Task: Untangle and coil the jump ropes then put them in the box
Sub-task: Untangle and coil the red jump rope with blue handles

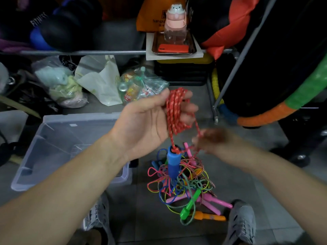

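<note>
- While the other ropes lie on the floor, one red rope (pixel 174 110), flecked with white, is held up as a coil of several loops.
- Left hand (pixel 146 119): turned palm up; the thumb and fingers (pixel 190 107) are curled round the coil, which is gripped across the palm.
- Blue handle (pixel 173 163): hung upright from the coil's lower end, with a red knot seen at its top; it is suspended just above the heap below.
- Right hand (pixel 214 142): blurred, just right of and below the coil. A single red strand is met at its fingertips; whether the strand is pinched cannot be told.
- Tangle of ropes (pixel 185 184): pink, blue, yellow, green and red-white cords are heaped on the tiled floor between two grey shoes (pixel 242 221), directly under the hands.
- Green handle (pixel 191 204), orange handle (pixel 210 216) and pink handles (pixel 216 203): laid at the near edge of the tangle.
- Box (pixel 53 147): clear plastic, set on the floor left of the tangle, partly covered by the left forearm.
</note>
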